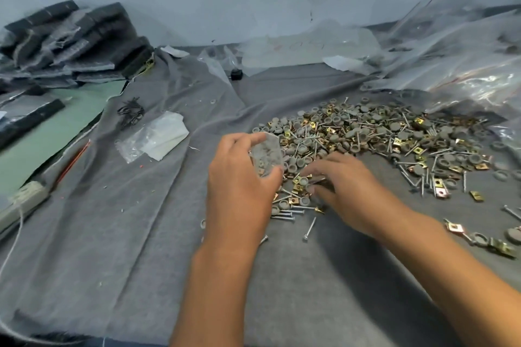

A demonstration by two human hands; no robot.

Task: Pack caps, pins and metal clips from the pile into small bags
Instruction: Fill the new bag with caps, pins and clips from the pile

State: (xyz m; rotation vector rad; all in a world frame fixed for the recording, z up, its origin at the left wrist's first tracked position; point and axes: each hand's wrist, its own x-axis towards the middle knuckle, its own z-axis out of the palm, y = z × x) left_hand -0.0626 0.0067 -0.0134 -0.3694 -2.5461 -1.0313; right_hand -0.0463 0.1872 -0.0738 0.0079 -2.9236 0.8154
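Observation:
A wide pile (375,135) of grey round caps, long metal pins and gold-coloured clips lies on the grey cloth at the right. My left hand (239,186) holds a small clear bag (266,156) upright at the pile's near-left edge; a few grey caps show inside it. My right hand (342,191) rests palm down on the pile's near edge, with its fingertips bunched among caps, clips and pins close to the bag. Whether those fingers pinch a piece is hidden.
A stack of empty small bags (153,136) and some black wire pieces (131,113) lie to the left. Filled dark packets (70,36) are heaped at the far left. Large clear plastic bags (451,59) crowd the far right. A white power strip (21,200) sits at the left edge.

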